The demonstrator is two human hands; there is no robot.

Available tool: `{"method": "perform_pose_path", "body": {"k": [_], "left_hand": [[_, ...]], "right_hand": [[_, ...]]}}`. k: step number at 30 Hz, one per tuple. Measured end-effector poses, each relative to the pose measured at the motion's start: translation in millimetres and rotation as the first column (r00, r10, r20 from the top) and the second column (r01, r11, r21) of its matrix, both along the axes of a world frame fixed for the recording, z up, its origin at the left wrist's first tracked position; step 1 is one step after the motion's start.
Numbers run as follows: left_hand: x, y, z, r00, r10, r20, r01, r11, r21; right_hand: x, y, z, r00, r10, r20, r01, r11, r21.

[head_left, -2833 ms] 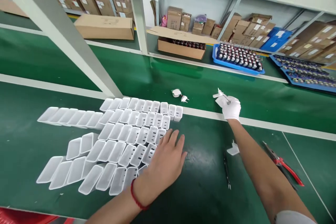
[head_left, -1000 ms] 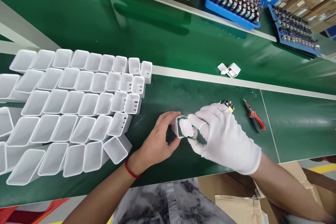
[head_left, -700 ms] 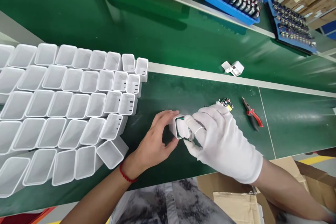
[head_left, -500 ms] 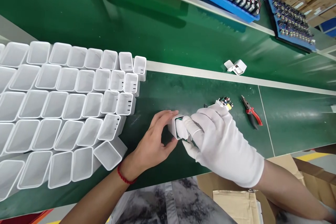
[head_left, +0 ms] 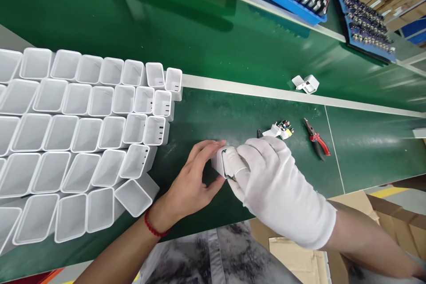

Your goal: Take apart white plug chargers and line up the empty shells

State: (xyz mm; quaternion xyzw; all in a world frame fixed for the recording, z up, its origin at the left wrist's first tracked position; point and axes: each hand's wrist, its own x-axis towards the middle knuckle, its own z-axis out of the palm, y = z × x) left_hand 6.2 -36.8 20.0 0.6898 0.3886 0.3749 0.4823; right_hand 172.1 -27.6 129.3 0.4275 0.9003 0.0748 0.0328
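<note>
Bare, with a red bracelet at the wrist, my left hand (head_left: 195, 175) wraps its thumb and fingers round a small white plastic housing (head_left: 218, 162). The housing lies tilted, its open end facing right. In a white glove, my right hand (head_left: 269, 177) presses its fingers at that opening, closed on a white insert (head_left: 229, 159) with a green edge, partly inside the housing. The gloved fingers hide most of the insert. Just beyond the glove, a white part with a bundle of small wired components (head_left: 282, 128) lies on the green bench.
Rows of open white housings (head_left: 106, 133) fill the left side. Red-and-black pliers (head_left: 317, 140) lie to the right. Behind them sits a small white case with its flap open (head_left: 310, 84). A blue bin (head_left: 289, 2) and a tray of parts (head_left: 369, 31) stand on the shelf.
My right fingers have moved slightly left, further over the housing's opening, and the insert shows less. The glove has shifted off the wired components, uncovering more of them. The view has shifted slightly.
</note>
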Motion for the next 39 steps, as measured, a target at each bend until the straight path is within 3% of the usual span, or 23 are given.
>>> {"method": "perform_pose_path", "body": {"k": [3,6,8,9,10,12,14,16,18,20,23,26,30,32,35,39], "left_hand": [[-0.3,0.3,2.8,0.999,0.044,-0.025,-0.043,0.998,0.039],[0.6,-0.6,4.2,0.994,0.113,0.014,-0.113,0.994,0.008],[2.3,-2.6,3.8,0.982,0.165,0.090,-0.162,0.986,-0.046],[3.6,-3.9,3.4,0.974,0.190,0.126,-0.183,0.981,-0.062],[5.2,-5.4,3.2,0.967,0.206,0.151,-0.198,0.978,-0.068],[8.9,-8.7,3.6,0.962,0.214,0.169,-0.207,0.977,-0.060],[12.0,-11.9,5.7,0.969,0.202,0.141,-0.198,0.979,-0.042],[12.6,-13.7,9.3,0.979,0.187,0.085,-0.187,0.982,-0.011],[9.7,-12.6,13.4,0.989,0.134,0.056,-0.133,0.991,-0.015],[4.2,-7.9,16.6,0.994,0.058,0.095,-0.048,0.994,-0.101],[-3.3,2.5,17.4,0.991,-0.010,0.136,0.053,0.945,-0.322],[-4.4,10.1,12.7,0.995,-0.078,0.054,0.095,0.882,-0.462],[-0.9,11.4,3.4,0.995,-0.087,0.049,0.100,0.889,-0.448],[-0.2,10.8,0.7,0.995,-0.084,0.055,0.099,0.890,-0.444],[-1.0,10.2,-0.2,0.992,-0.082,0.091,0.116,0.878,-0.464],[-2.1,9.2,-0.1,0.991,-0.081,0.111,0.124,0.878,-0.463]], "right_hand": [[1.8,3.0,9.2,0.995,0.037,-0.090,-0.043,0.997,-0.069],[14.8,-4.9,12.3,0.924,0.008,-0.382,-0.008,1.000,0.000],[23.8,-17.8,2.1,0.777,-0.133,-0.615,0.202,0.979,0.043],[26.1,-25.1,-6.8,0.666,-0.229,-0.710,0.308,0.951,-0.018],[26.3,-31.9,-17.3,0.539,-0.348,-0.767,0.361,0.918,-0.163],[20.3,-42.2,-39.1,0.310,-0.577,-0.756,0.210,0.817,-0.537],[9.8,-46.1,-56.3,0.173,-0.731,-0.660,-0.101,0.654,-0.750],[1.2,-44.4,-66.6,0.071,-0.800,-0.596,-0.276,0.559,-0.782],[-1.3,-40.1,-72.5,-0.038,-0.830,-0.557,-0.313,0.539,-0.782],[2.0,-35.5,-78.2,-0.121,-0.840,-0.528,-0.324,0.536,-0.779],[10.6,-30.8,-90.6,-0.143,-0.853,-0.503,-0.372,0.517,-0.771],[15.4,-29.4,-102.2,-0.165,-0.868,-0.469,-0.418,0.492,-0.764],[16.2,-29.2,-104.5,-0.136,-0.870,-0.474,-0.400,0.486,-0.777],[16.1,-28.7,-102.6,-0.104,-0.882,-0.459,-0.396,0.460,-0.795],[16.3,-28.2,-102.4,-0.117,-0.903,-0.414,-0.444,0.420,-0.791],[16.7,-30.1,-106.8,-0.118,-0.897,-0.425,-0.432,0.432,-0.792]]}}
